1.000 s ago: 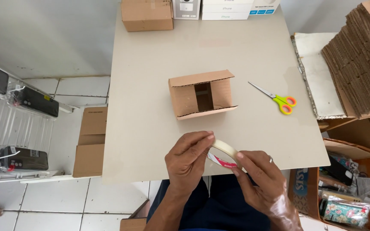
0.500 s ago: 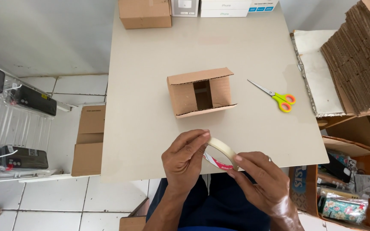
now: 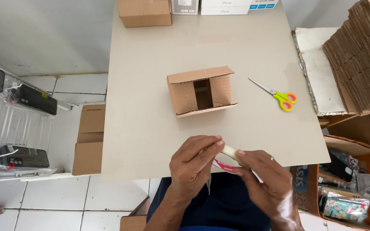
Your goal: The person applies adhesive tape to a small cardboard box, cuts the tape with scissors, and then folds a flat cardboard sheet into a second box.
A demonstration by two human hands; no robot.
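Both hands meet at the near edge of the tabletop (image 3: pixel 150 128), fingers curled around a roll of tape (image 3: pixel 229 151). The left hand (image 3: pixel 193 164) pinches its top while the right hand (image 3: pixel 264 182) grips it from below, just short of the open cardboard box (image 3: pixel 202 91).

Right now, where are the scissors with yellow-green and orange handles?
The scissors lie on the beige table, toward its right side, just right of the open cardboard box.

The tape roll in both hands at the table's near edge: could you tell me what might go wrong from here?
1. The tape roll, pinched between left hand and right hand, sits at the table edge; a slip would likely drop it to the floor.
2. The open cardboard box lies unheld and might slide when taped.
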